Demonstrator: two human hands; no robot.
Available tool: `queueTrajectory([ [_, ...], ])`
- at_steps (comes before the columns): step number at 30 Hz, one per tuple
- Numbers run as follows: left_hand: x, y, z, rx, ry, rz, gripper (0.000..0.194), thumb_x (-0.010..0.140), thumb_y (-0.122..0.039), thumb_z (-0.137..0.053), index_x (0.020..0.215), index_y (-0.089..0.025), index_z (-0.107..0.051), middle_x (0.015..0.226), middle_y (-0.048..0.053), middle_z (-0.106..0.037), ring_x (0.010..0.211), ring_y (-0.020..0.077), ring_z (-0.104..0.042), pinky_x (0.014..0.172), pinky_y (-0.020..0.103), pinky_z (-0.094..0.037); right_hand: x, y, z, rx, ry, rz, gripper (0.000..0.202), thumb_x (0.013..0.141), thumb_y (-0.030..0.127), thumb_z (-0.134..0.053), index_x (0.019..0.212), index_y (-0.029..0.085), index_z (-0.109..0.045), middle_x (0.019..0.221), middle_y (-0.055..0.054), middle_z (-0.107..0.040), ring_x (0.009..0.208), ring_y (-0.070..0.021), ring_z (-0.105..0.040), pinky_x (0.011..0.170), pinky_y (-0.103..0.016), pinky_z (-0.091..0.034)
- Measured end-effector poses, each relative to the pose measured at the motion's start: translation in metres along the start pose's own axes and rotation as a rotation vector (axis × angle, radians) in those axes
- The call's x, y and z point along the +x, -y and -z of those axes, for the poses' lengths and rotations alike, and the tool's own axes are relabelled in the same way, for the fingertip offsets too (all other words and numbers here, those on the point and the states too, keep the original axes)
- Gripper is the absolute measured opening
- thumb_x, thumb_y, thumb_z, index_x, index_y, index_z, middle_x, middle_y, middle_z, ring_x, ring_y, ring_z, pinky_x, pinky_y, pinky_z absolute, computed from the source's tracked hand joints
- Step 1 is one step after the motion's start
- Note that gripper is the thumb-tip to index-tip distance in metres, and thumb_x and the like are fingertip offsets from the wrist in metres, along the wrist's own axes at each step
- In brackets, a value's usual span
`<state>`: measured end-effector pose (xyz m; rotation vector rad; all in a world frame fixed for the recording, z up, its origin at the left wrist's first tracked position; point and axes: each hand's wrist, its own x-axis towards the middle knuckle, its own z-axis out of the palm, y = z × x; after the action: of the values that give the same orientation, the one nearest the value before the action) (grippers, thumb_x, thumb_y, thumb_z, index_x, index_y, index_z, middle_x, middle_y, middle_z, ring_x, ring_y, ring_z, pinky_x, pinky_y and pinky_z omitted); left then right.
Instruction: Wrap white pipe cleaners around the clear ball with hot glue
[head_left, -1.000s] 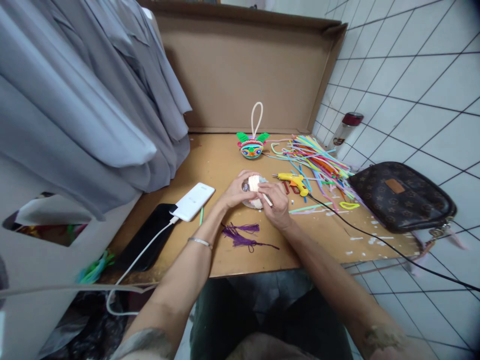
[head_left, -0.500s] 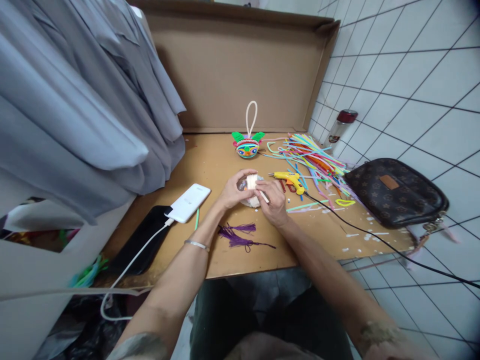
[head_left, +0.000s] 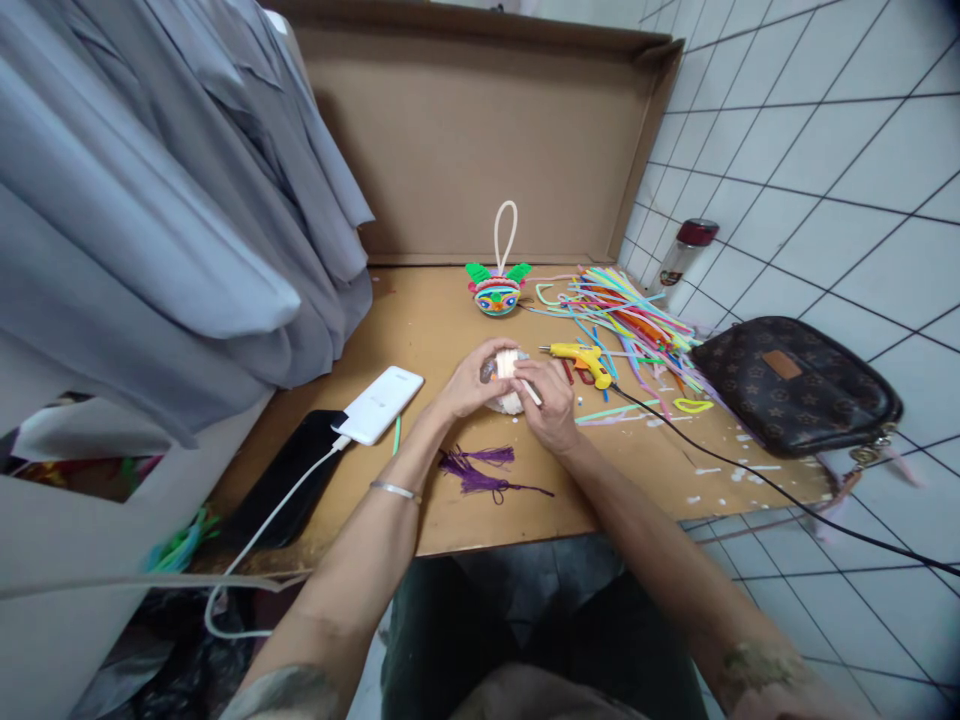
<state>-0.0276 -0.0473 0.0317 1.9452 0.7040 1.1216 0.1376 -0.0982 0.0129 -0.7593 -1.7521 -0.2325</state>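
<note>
A small round object with cream strips across it [head_left: 508,364] is held low over the table, between my hands. My left hand [head_left: 474,378] curves round its left side, thumb and fingers closed on it. From the right, my right hand [head_left: 551,402] pinches a cream strip [head_left: 532,394] against the object. Behind them stands a colourful animal-head ornament [head_left: 496,294] with green ears and a white loop. A yellow glue gun [head_left: 582,361] lies just right of my hands. Purple tassels [head_left: 480,471] lie nearer the front edge.
A tan table [head_left: 420,520] bears a heap of coloured strips [head_left: 630,320], a brown bag [head_left: 799,385], a white power bank [head_left: 379,404] and a black phone-like slab [head_left: 292,485]. The gun's black cord [head_left: 720,462] runs right. Grey cloth [head_left: 187,200] hangs at the left.
</note>
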Motion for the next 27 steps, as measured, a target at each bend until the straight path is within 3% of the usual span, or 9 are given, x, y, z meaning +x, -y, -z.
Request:
queueTrajectory([
  [9,-0.001,-0.004,0.002,0.054,0.027,-0.062,0.044,0.076,-0.038,-0.071,0.113,-0.016,-0.062,0.125,0.013,-0.062,0.123,0.028,-0.057,0.112,0.045,-0.04,0.0,-0.001,0.002,-0.019,0.029,-0.051,0.015,0.097,0.026,-0.052,0.099,0.022,-0.066,0.098,-0.008,-0.074,0.097,-0.0223,-0.069,0.085,-0.042,-0.053],
  [15,-0.002,-0.011,0.005,0.148,0.118,-0.024,0.069,0.06,-0.036,-0.085,0.12,-0.019,-0.057,0.128,0.012,-0.059,0.121,0.029,-0.057,0.108,0.045,-0.044,0.001,0.001,0.003,-0.004,0.05,-0.075,0.016,0.097,0.027,-0.051,0.098,0.022,-0.066,0.099,-0.009,-0.074,0.097,-0.023,-0.069,0.086,-0.043,-0.052],
  [19,-0.003,-0.003,0.002,0.198,0.087,-0.071,0.079,0.051,-0.038,-0.091,0.12,-0.02,-0.056,0.126,0.012,-0.059,0.12,0.0303,-0.057,0.107,0.045,-0.045,-0.001,0.0,0.002,-0.025,0.036,-0.082,0.015,0.096,0.028,-0.052,0.098,0.022,-0.065,0.097,-0.009,-0.073,0.096,-0.0233,-0.068,0.087,-0.044,-0.053],
  [22,-0.004,0.001,-0.002,0.25,0.058,-0.102,0.073,0.055,-0.036,-0.087,0.119,-0.021,-0.056,0.124,0.011,-0.059,0.116,0.0292,-0.059,0.104,0.044,-0.047,0.0,0.001,0.003,-0.007,0.025,-0.046,0.014,0.093,0.027,-0.054,0.101,0.021,-0.064,0.099,-0.01,-0.072,0.096,-0.0236,-0.067,0.086,-0.044,-0.053],
  [27,-0.004,0.002,-0.011,0.228,-0.059,-0.056,0.064,0.056,-0.03,-0.08,0.114,-0.019,-0.056,0.118,0.009,-0.061,0.108,0.0256,-0.061,0.098,0.039,-0.049,0.002,0.004,0.009,0.041,0.044,-0.078,0.038,0.087,0.028,-0.055,0.123,0.02,-0.055,0.124,-0.015,-0.061,0.115,-0.0282,-0.059,0.094,-0.048,-0.051],
])
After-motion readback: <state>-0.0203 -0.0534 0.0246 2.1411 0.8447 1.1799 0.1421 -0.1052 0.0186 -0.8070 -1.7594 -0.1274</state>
